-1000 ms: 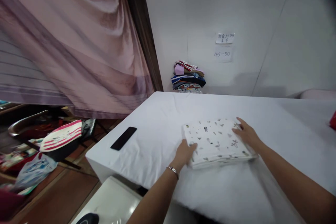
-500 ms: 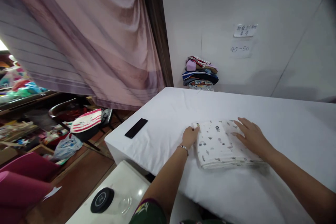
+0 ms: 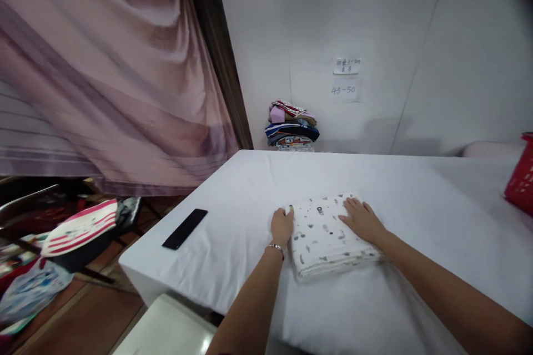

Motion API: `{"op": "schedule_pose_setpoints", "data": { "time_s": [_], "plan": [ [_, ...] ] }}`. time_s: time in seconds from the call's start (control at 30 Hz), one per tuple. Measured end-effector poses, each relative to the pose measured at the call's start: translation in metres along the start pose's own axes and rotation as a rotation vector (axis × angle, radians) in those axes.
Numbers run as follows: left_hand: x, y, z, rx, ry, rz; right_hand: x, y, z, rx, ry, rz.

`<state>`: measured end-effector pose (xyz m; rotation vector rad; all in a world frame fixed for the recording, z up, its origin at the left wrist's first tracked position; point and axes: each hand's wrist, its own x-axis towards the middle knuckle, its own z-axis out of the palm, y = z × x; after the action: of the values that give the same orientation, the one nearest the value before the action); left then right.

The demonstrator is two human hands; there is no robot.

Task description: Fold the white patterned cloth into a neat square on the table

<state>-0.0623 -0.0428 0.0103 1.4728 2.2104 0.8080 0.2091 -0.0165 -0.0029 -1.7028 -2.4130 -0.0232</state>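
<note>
Folded cloth (image 3: pixel 322 236): It lies flat on the white tabletop (image 3: pixel 233 199), in front of the person and reached by both arms, probably because here neither arm must stretch. It is white with small grey prints, and several layers show along its near side.
Left hand (image 3: pixel 283 225): It is partly curled at the cloth's left edge, close to the far-left corner. I cannot tell if it pinches the layers or only rests against them (the fingertips are not clear); such a position would suit keeping this edge straight.
Right hand (image 3: pixel 361 221): It is opened, palm down, the fingers lightly spread on top of the cloth near its far-right corner, and it grips nothing. I judge that this flat contact presses the layers and prevents sliding, where a pinch could make a crease.
Dark flat slab (image 3: pixel 185 229): It looks like a phone and lies near the left edge of the tabletop, well apart from the cloth, perhaps so the hands have space.
Cloth pile (image 3: pixel 291 126): It stands at the far edge, beside the wall, out of the working area; what carries it is hidden.
Red basket (image 3: pixel 522 177): It is cut off at the right border, also away from both hands.
</note>
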Motion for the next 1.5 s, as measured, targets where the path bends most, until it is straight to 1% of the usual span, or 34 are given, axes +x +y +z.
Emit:
{"op": "schedule_pose_setpoints", "data": {
  "time_s": [0.07, 0.23, 0.33, 0.43, 0.5, 0.63, 0.73, 0.77, 0.83, 0.93, 1.03, 1.1, 1.2, 1.27, 1.37, 1.43, 1.5],
  "plan": [
    [0.000, -0.001, 0.001, 0.013, 0.000, 0.011, 0.001, 0.001, 0.001, 0.004, -0.004, -0.002],
    [-0.002, 0.001, 0.001, 0.066, 0.016, 0.029, 0.009, 0.003, -0.010, -0.003, -0.019, 0.039],
    [-0.005, 0.003, 0.000, 0.098, 0.023, 0.026, 0.010, 0.013, -0.005, -0.008, -0.055, 0.059],
    [-0.006, 0.006, 0.000, 0.074, 0.006, 0.005, 0.008, 0.019, 0.002, 0.020, -0.059, 0.064],
    [-0.004, 0.007, -0.001, 0.046, -0.019, -0.008, 0.009, 0.019, 0.002, 0.034, -0.059, 0.065],
    [0.001, 0.009, -0.007, -0.005, -0.103, -0.031, 0.012, 0.019, -0.013, 0.066, -0.116, 0.063],
    [-0.008, 0.004, -0.011, -0.075, -0.167, -0.053, 0.004, 0.018, -0.027, 0.089, -0.131, 0.070],
    [-0.015, 0.001, -0.013, -0.097, -0.181, -0.061, -0.002, 0.016, -0.031, 0.095, -0.106, 0.070],
    [-0.033, -0.005, -0.015, -0.159, -0.205, -0.080, -0.019, 0.008, -0.038, 0.121, -0.074, 0.008],
    [-0.061, -0.013, -0.018, -0.285, -0.245, -0.111, -0.049, -0.010, -0.042, 0.175, -0.109, -0.142],
    [-0.078, -0.017, -0.019, -0.320, -0.285, -0.084, -0.069, -0.027, -0.038, 0.184, -0.129, -0.205],
    [-0.083, -0.017, -0.019, -0.292, -0.289, -0.029, -0.074, -0.033, -0.032, 0.172, -0.145, -0.217],
    [-0.084, -0.016, -0.020, -0.236, -0.262, 0.040, -0.074, -0.034, -0.023, 0.161, -0.164, -0.219],
    [-0.085, -0.015, -0.020, -0.206, -0.244, 0.046, -0.073, -0.034, -0.020, 0.169, -0.152, -0.219],
    [-0.089, -0.014, -0.021, -0.195, -0.224, 0.037, -0.077, -0.040, -0.023, 0.209, -0.101, -0.214],
    [-0.093, -0.014, -0.022, -0.210, -0.212, 0.036, -0.081, -0.050, -0.028, 0.249, -0.062, -0.258],
    [-0.096, -0.015, -0.024, -0.246, -0.205, 0.030, -0.086, -0.063, -0.030, 0.295, -0.027, -0.355]
  ]
}}
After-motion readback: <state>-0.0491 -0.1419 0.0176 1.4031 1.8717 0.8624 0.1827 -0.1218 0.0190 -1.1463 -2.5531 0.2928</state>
